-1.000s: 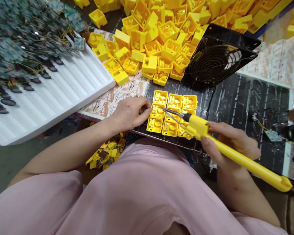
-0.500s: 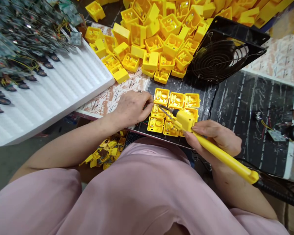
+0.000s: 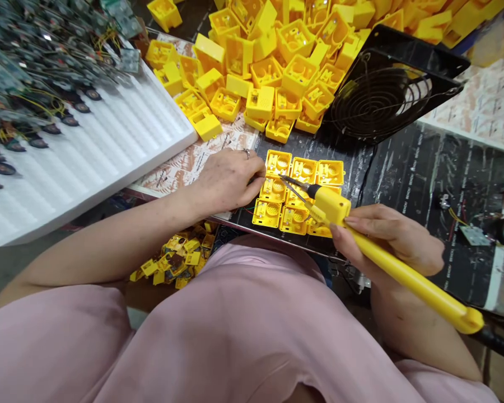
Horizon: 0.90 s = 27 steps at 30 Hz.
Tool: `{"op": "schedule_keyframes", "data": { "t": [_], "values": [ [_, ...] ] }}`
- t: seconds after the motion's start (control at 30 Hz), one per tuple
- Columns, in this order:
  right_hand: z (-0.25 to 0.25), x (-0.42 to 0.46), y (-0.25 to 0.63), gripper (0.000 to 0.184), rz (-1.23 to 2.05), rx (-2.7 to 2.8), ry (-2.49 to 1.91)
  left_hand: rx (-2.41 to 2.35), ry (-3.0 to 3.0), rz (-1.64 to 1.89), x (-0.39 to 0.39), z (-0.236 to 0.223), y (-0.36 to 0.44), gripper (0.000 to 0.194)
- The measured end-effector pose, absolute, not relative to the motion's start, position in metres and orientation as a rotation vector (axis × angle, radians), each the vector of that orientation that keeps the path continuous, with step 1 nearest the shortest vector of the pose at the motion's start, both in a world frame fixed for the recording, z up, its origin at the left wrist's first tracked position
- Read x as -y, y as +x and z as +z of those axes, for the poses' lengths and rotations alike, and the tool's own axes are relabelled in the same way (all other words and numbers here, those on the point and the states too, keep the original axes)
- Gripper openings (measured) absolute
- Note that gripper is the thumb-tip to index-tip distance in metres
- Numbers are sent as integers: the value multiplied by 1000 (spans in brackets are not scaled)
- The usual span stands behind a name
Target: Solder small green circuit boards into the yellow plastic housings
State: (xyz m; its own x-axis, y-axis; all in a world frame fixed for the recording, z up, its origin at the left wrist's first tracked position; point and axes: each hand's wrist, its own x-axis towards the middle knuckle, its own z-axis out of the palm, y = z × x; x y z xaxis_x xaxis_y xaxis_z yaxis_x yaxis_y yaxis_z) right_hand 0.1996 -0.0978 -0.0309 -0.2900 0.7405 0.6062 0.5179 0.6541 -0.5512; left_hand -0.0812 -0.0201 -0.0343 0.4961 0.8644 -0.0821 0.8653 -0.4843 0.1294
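While the soldering iron [image 3: 407, 271] is gripped by the right hand [image 3: 397, 232], the left hand's [image 3: 231, 179] hold is unclear; cases [image 3: 267, 214] are uncovered.

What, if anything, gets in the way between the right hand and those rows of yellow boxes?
Only the yellow soldering tool that the right hand holds, its front end reaching over the boxes. The black fan stands beyond them, and the left hand is at their left edge; neither is between.
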Motion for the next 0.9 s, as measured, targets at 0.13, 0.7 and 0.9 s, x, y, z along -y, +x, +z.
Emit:
{"op": "schedule_keyframes", "data": {
  "t": [0.13, 0.7, 0.9],
  "values": [
    [-39, 99, 201, 50, 244, 1906, -1006, -1483, 2542, -22, 16, -33, -82, 32],
    [-26, 84, 197, 24, 348, 2059, -701, -1299, 2402, -46, 5, -24, -84, 15],
    [-25, 83, 198, 24, 332, 2164, -694, -1283, 2510, -181, 5, -17, -73, 13]
  ]
}}
